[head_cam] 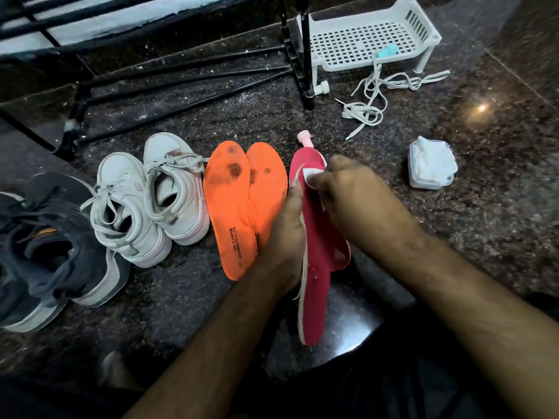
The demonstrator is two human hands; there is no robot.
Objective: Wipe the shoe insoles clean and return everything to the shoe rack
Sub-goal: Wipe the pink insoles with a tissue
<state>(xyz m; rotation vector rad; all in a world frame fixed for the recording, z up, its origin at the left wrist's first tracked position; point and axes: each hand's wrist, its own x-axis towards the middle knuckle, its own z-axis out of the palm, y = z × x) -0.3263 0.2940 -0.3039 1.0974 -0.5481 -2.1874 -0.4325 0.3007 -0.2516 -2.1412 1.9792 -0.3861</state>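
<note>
I am holding a long pink foam insole with a white edge [314, 285] up off the dark speckled granite floor [453, 182], my left hand [284, 231] gripping its left edge with the thumb curled over, while my right hand [348, 192] is pinching a small white wipe [313, 173] and pressing it against the insole's toe end. Just left of it, 2 stained orange insoles [239, 201] are lying side by side on the floor, next to 2 white lace-up sneakers [151, 195], with the black metal shoe rack [187, 77] standing at the floor's far edge.
</note>
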